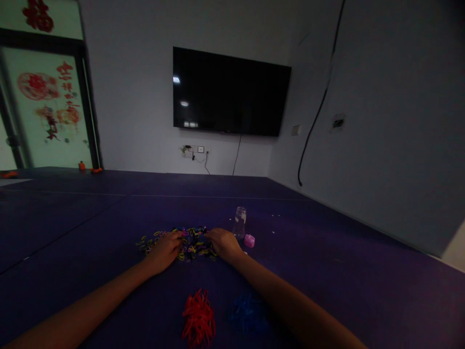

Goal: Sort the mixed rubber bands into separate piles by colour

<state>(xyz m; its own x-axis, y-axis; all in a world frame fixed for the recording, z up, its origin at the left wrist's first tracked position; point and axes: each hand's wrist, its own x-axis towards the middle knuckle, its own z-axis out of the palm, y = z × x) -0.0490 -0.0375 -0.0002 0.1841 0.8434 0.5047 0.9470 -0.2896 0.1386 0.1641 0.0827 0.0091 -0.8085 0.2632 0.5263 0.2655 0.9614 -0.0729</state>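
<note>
A loose pile of mixed small rubber bands (196, 248), yellow, pink, dark and blue loops, is spread on the dark purple surface. At its left part is my left hand (165, 252), fingers curled down and together among the loops. My right hand (223, 245) reaches into the right edge of the pile, its fingers bent and pressed together. What either hand has between its fingertips is too small and dark to make out. Closer to me lie a heap of red rubber bands (198, 317) and a dim heap of blue rubber bands (249, 312), the latter beside my right forearm.
Just past my right hand stands a clear bottle (240, 223), uncapped, with a pink cap (249, 240) beside it. Small white scraps lie further right. Walls border the purple surface (327, 271); a television (230, 92) and a hanging black cable (314, 126) are on them.
</note>
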